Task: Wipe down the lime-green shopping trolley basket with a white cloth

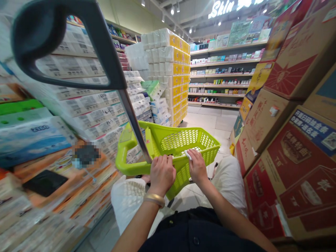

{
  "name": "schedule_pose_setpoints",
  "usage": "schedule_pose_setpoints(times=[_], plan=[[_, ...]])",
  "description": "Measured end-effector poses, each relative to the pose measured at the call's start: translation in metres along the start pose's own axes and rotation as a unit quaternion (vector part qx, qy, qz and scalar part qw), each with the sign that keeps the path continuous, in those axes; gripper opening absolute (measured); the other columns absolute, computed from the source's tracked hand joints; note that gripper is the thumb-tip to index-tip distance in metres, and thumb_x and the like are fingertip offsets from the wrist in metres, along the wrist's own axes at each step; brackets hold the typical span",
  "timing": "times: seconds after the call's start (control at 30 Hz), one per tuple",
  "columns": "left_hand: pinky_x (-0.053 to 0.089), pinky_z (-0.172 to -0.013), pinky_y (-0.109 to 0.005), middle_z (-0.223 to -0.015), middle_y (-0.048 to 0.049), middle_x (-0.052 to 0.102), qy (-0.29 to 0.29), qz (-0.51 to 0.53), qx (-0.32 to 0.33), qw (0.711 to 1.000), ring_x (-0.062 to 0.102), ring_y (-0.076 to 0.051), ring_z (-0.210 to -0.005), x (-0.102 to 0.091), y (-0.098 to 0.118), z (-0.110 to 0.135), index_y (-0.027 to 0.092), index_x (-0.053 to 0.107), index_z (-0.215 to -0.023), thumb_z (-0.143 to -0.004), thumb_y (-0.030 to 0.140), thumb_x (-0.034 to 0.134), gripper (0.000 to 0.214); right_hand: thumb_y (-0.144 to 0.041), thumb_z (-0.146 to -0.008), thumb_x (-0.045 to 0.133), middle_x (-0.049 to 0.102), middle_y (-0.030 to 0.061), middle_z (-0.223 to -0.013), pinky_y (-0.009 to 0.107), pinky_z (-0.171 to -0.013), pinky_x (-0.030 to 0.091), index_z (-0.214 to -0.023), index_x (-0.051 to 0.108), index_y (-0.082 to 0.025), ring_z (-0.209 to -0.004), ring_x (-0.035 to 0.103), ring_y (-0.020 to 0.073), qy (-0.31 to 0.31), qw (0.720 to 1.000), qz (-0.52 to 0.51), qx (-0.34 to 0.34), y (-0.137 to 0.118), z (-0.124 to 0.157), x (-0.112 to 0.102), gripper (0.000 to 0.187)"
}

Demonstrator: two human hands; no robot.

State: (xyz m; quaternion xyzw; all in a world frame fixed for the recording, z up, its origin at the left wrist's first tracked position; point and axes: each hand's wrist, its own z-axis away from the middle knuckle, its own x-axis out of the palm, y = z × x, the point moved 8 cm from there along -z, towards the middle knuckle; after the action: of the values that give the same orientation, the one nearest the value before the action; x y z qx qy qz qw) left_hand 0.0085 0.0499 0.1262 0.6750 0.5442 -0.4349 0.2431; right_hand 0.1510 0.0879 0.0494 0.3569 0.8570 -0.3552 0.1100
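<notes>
Dark handle (104, 45) is looming at 11 o'clock; green basket (182, 176) is sitting at 12. Left hand (162, 175) is curling its fingers over the near rim, right hand (197, 166) is pinching white wad (187, 155) there — 2 hands leaning hard could be tipping it.

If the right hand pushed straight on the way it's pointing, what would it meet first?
Past the near rim under its fingers, the right hand would probably meet the basket's far lattice wall, though depth is hard to judge here.
</notes>
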Motion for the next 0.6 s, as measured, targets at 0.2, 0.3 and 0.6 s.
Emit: schedule_pose_setpoints(times=[0.2, 0.3, 0.6], plan=[[0.037, -0.086, -0.042, -0.093, -0.0114, 0.065, -0.003, 0.011, 0.002, 1.0, 0.056, -0.028, -0.09, 0.0, 0.001, -0.001, 0.014, 0.064, -0.108, -0.082, 0.018, 0.051, 0.03, -0.012, -0.091, 0.042, 0.057, 0.0057, -0.14, 0.048, -0.118, 0.035, -0.139, 0.051, -0.026, -0.136, 0.047, 0.0211, -0.091, 0.987, -0.089, -0.096, -0.045, 0.005, 0.015, 0.051], [0.037, -0.087, -0.042, -0.094, -0.0113, 0.066, 0.005, 0.016, 0.007, 1.0, 0.056, -0.028, -0.09, 0.0, 0.0, 0.0, 0.013, 0.064, -0.109, -0.081, 0.018, 0.052, 0.031, -0.013, -0.091, 0.041, 0.06, 0.0068, -0.136, 0.051, -0.116, 0.035, -0.136, 0.055, -0.025, -0.134, 0.049, 0.0228, -0.062, 0.994, -0.063, -0.058, -0.026, 0.003, 0.01, 0.048], [0.037, -0.086, -0.041, -0.093, -0.0106, 0.066, 0.01, 0.01, 0.002, 1.0, 0.055, -0.027, -0.089, 0.002, -0.001, 0.0, 0.014, 0.065, -0.107, -0.081, 0.018, 0.053, 0.029, -0.013, -0.09, 0.042, 0.058, 0.0058, -0.14, 0.049, -0.117, 0.035, -0.139, 0.052, -0.026, -0.135, 0.047, 0.0218, -0.089, 0.989, -0.081, -0.085, -0.038, 0.005, 0.013, 0.052]])
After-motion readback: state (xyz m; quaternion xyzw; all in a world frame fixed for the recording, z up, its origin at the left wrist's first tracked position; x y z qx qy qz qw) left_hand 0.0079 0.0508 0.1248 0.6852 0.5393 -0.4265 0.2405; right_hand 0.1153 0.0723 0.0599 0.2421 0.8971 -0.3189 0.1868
